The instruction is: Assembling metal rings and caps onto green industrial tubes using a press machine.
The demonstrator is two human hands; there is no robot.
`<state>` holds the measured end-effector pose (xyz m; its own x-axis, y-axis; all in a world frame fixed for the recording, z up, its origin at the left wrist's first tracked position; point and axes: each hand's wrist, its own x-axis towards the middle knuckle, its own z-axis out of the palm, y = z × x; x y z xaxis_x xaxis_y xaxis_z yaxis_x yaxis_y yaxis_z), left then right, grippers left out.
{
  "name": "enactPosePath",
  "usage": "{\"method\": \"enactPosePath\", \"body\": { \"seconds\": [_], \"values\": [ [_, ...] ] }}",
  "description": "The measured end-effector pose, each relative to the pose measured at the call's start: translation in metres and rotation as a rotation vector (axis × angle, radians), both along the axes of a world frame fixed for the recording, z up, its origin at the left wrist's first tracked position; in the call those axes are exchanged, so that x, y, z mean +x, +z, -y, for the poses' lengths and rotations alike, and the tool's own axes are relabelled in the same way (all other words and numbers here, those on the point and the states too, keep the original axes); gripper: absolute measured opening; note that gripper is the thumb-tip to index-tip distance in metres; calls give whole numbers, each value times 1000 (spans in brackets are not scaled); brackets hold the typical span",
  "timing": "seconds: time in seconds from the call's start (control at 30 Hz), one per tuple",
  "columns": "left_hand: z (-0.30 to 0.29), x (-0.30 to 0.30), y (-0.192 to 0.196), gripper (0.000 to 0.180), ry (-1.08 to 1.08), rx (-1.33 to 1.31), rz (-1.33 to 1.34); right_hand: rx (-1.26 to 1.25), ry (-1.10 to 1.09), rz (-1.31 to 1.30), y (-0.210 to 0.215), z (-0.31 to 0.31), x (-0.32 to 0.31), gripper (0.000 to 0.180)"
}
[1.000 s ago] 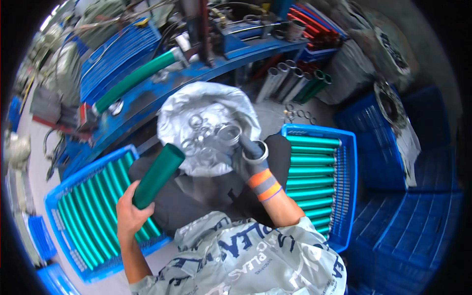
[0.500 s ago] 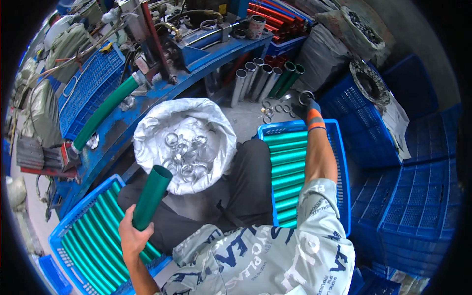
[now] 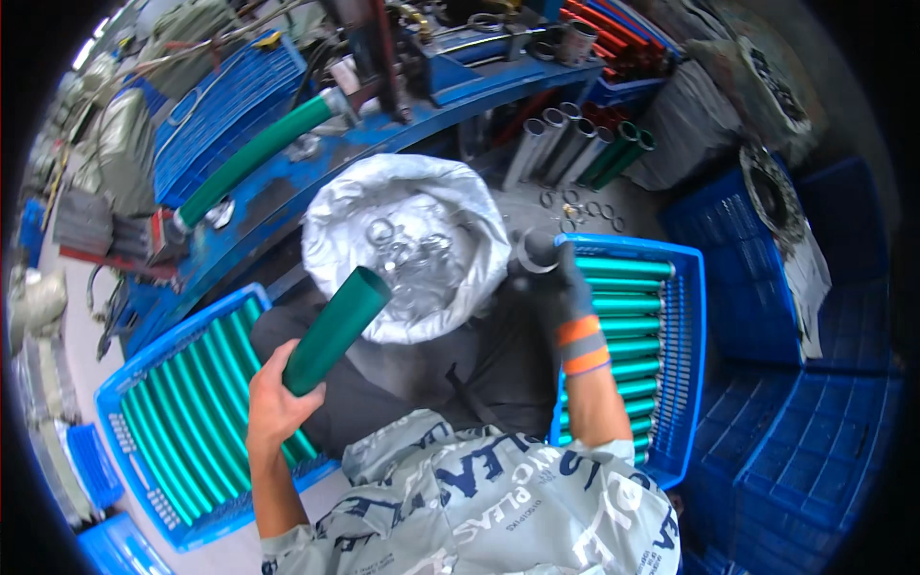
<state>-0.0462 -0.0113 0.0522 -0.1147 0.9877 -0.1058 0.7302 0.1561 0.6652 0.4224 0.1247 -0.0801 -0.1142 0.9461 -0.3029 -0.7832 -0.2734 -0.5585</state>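
My bare left hand [image 3: 278,395] is wrapped round the lower end of a green tube [image 3: 333,335], tilted with its open end up and to the right. My right hand [image 3: 559,299], in a dark glove with an orange and grey cuff, grips a metal ring [image 3: 522,261] smeared by motion. Between the hands stands a white sack [image 3: 331,264] with loose metal rings [image 3: 414,261] inside. The tube's open end overlaps the sack's near rim in view. Beside my right wrist, a blue crate [image 3: 692,335] holds a row of green tubes [image 3: 618,326].
Another blue crate [image 3: 120,436] of green tubes lies at my left. Upright metal tubes [image 3: 551,144] and scattered rings [image 3: 572,206] are on the floor ahead. A blue workbench [image 3: 278,192] with a clamped green tube [image 3: 254,153] runs across the back. Blue crates [image 3: 805,431] stack at right.
My right hand has come back from the scattered rings toward the sack, bringing a metal ring. My left hand and the green tube have shifted slightly right and up in view; the whole view has turned.
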Motion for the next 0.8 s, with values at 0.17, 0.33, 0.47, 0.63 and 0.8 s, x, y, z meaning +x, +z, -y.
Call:
{"method": "enactPosePath", "body": {
  "seconds": [0.17,0.33,0.47,0.63,0.8],
  "values": [
    [15,-18,8,72,92,4,-89,27,340,-482,21,39,-119,75],
    [30,-30,9,73,95,7,-44,50,337,-696,35,47,-153,74],
    [36,-31,11,73,121,-19,6,-86,323,-637,42,56,-152,69],
    [37,-30,15,70,140,51,-42,11,339,-822,44,62,-154,70],
    [37,-29,17,69,82,11,-9,83,406,-748,60,67,-157,82]
  ]
}}
